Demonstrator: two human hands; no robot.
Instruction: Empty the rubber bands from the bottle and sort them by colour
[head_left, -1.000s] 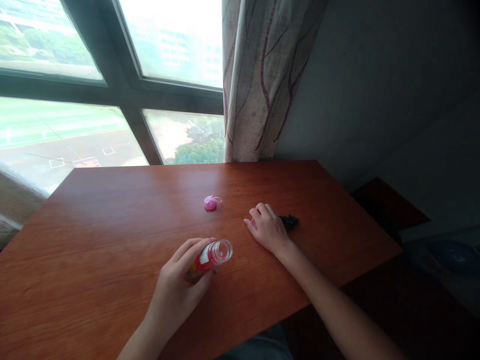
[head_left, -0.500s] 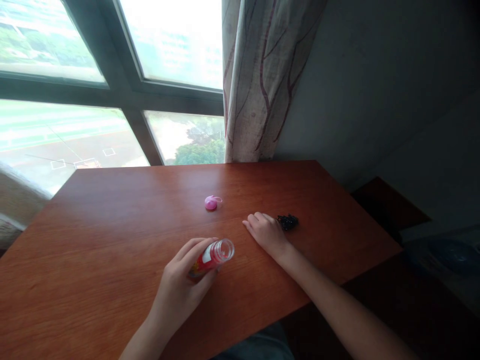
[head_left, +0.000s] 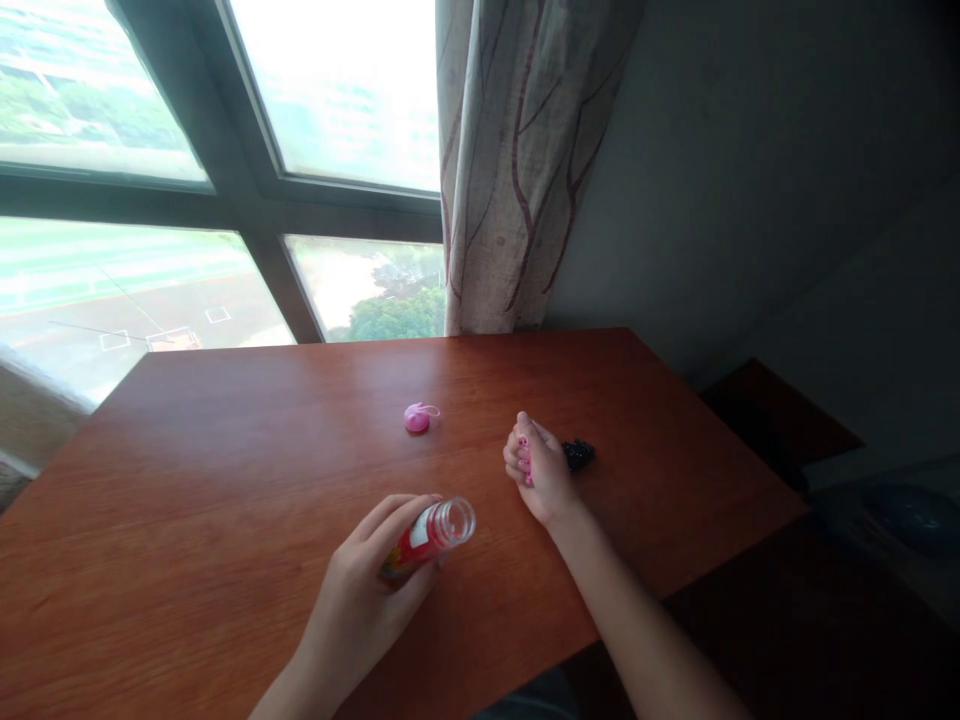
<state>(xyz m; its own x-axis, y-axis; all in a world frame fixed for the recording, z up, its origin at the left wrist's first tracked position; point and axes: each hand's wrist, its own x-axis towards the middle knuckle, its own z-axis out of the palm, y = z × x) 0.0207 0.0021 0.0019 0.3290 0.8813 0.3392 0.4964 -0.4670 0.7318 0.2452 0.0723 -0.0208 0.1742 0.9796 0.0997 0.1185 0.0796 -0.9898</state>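
Note:
My left hand [head_left: 360,590] is wrapped round a small clear plastic bottle [head_left: 429,534] with a red label, tilted with its open mouth pointing right and up. My right hand [head_left: 541,468] is curled just above the wooden table [head_left: 225,450], fingers closed on a small pink thing that shows between them. A small black object [head_left: 578,453] lies on the table just right of that hand. The pink bottle cap [head_left: 417,417] with its loose ring lies further back, apart from both hands.
The table stands against a large window [head_left: 150,200], with a patterned curtain [head_left: 517,160] at the back right. A grey wall runs along the right, and dark furniture [head_left: 780,420] sits beyond the table's right edge.
My right hand lay flat on the table beside the black object; now it has lifted and curled shut with a pink thing in its fingers. The left hand and bottle have barely moved.

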